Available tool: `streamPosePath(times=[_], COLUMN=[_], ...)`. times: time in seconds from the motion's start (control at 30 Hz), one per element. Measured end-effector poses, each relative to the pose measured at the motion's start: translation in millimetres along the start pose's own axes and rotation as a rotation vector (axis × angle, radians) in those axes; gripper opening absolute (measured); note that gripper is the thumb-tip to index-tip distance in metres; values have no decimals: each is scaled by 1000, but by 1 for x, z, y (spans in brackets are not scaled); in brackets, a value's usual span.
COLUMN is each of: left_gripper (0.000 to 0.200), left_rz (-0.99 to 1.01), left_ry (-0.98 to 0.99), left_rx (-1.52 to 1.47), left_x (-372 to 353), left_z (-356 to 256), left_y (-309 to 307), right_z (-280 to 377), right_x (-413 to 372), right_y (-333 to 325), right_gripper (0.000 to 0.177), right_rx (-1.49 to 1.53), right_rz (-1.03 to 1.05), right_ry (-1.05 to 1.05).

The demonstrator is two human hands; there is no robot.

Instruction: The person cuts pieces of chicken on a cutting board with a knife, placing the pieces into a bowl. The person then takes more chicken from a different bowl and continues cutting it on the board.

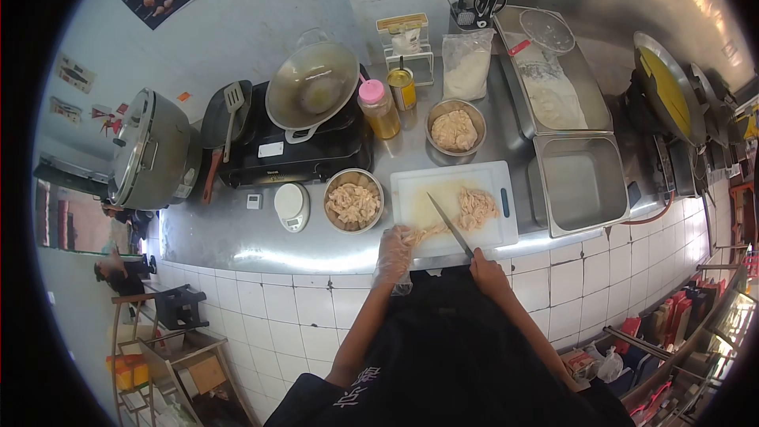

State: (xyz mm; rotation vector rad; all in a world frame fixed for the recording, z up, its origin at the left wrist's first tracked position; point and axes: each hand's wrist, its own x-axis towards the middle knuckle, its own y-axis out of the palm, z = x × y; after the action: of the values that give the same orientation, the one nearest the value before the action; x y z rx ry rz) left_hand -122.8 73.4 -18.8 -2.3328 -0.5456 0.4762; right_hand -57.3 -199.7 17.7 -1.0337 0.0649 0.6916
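Observation:
My right hand (488, 273) is closed round the handle of a knife (451, 224), whose blade slants across the white cutting board (407, 190). In a clear plastic glove, my left hand (394, 255) is at the board's near left corner, its fingers on a strip of pale raw meat (428, 231). A pile of cut meat (477, 209) lies on the right half of the board. Just left of the board stands a metal bowl of meat pieces (353, 201). Behind the board a second metal bowl holds pale minced-looking meat (454, 130).
A wok (312, 83) sits on a black stove (273, 154). Left are a white scale (292, 207) and large cooker (150, 150). Behind stand a pink-capped bottle (379, 111), a can (402, 88) and a bag of white powder (466, 67). Metal trays (581, 182) are at right.

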Motion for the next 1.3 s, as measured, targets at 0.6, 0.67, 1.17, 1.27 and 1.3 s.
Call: streamPosePath(times=[0.6,0.67,1.17,1.27,1.3], left_gripper=[26,21,26,23,23], left_rz=[107,116,445,422,374], left_ry=[367,366,45,133,203], left_rx=[261,173,-539,-576,-575], left_x=[13,18,11,19,21], left_z=[-32,-21,-59,-87,-87], left_y=[13,19,17,27,34], right_z=[3,5,7,8,11], right_x=[-7,-5,-18,-26,-27], right_y=[3,6,-13,-26,-31], right_gripper=[23,23,19,18,17], right_rx=[48,11,155,224,256], right_rz=[70,46,-204,-241,-238], right_ry=[-11,42,20,15,16])
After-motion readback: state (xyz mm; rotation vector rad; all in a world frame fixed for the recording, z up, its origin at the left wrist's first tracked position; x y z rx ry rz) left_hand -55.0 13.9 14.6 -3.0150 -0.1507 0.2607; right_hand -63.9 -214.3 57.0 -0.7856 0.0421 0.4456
